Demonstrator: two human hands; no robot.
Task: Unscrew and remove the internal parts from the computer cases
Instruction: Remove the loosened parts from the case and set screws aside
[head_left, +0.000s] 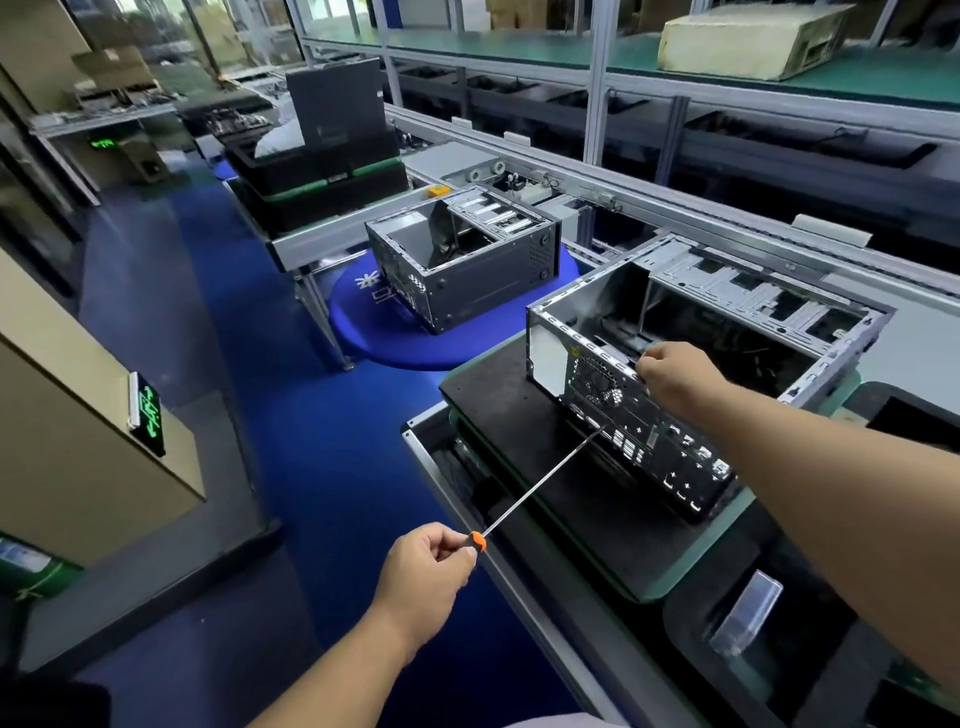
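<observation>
1. Currently, head view: left hand (423, 564) grips a long screwdriver (540, 483), tip at the rear panel of the near computer case (691, 332) on the bench (571, 519); right hand (670, 374) clamps its top rear edge.
2. Best done keeping the tip seated square, pressing while turning, bracing firmly.
3. Count: two open cases, second case (462, 260) beyond; one screwdriver; two hands.
</observation>
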